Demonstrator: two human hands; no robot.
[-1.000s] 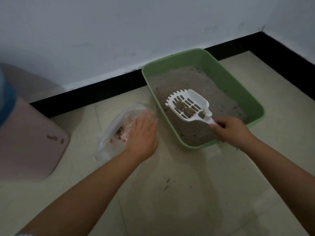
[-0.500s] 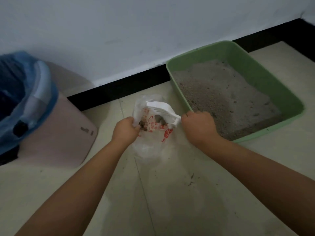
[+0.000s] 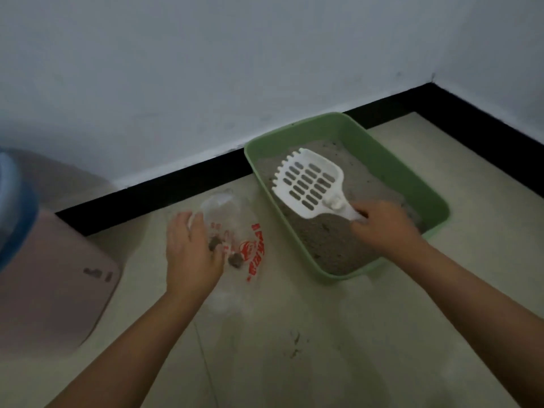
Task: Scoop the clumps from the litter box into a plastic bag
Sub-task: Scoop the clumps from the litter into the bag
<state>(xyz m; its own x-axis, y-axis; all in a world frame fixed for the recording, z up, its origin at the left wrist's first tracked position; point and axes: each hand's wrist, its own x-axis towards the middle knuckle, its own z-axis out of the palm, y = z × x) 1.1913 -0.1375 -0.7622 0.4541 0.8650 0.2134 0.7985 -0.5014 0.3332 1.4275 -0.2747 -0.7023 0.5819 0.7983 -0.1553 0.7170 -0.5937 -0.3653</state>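
Observation:
A green litter box (image 3: 391, 160) filled with grey litter (image 3: 326, 240) sits on the floor against the wall. My right hand (image 3: 385, 228) grips the handle of a white slotted scoop (image 3: 309, 181), whose empty head hangs over the litter. Left of the box lies a clear plastic bag (image 3: 235, 228) with red print. Dark clumps (image 3: 235, 260) show through it. My left hand (image 3: 191, 251) holds the bag's left edge.
A pink bin (image 3: 53, 278) with a blue liner (image 3: 14, 207) stands at the left. A black skirting board (image 3: 176, 184) runs along the white wall. Some dark specks (image 3: 294, 343) lie on the pale floor tiles in front of me.
The scoop has left the bag and come back over the litter box, now empty. The clumps lie inside the bag. My left hand keeps hold of the bag.

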